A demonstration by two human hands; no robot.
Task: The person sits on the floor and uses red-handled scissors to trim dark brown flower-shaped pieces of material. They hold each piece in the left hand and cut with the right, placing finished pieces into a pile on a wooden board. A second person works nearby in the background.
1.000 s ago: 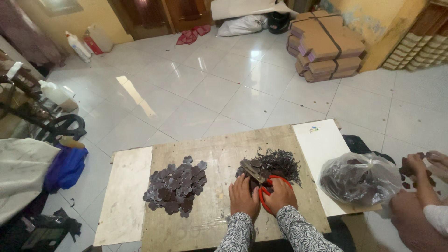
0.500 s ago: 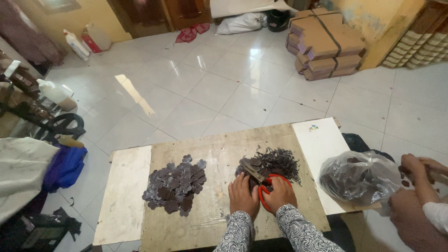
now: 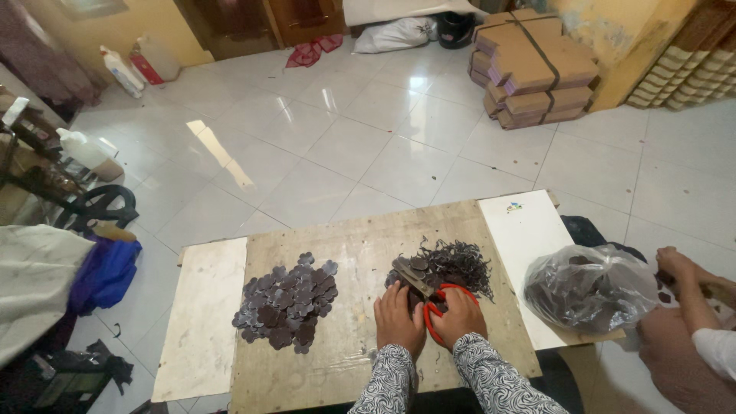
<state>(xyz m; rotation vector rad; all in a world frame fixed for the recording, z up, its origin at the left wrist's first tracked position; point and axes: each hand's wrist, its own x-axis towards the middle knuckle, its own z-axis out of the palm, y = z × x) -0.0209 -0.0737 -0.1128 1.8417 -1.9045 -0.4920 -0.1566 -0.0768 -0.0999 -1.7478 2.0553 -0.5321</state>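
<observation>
My right hand (image 3: 461, 316) grips red-handled scissors (image 3: 431, 298) whose blades point up-left over the wooden board (image 3: 349, 337). My left hand (image 3: 398, 319) rests beside it, fingers on a small dark piece under the blades. Just beyond the hands lies a tangle of dark trimmings (image 3: 452, 263). A pile of dark cut-out shapes (image 3: 287, 302) sits to the left on the board.
A clear plastic bag of dark pieces (image 3: 590, 287) lies on the white panel (image 3: 521, 230) at right, where another person's hand (image 3: 676, 264) reaches. Bundled cardboard (image 3: 532, 67) stands on the tiled floor behind. Cloth and a blue bag (image 3: 103, 272) lie left.
My hands stay in place at the scissors. The other person's hand at right has shifted slightly near the plastic bag.
</observation>
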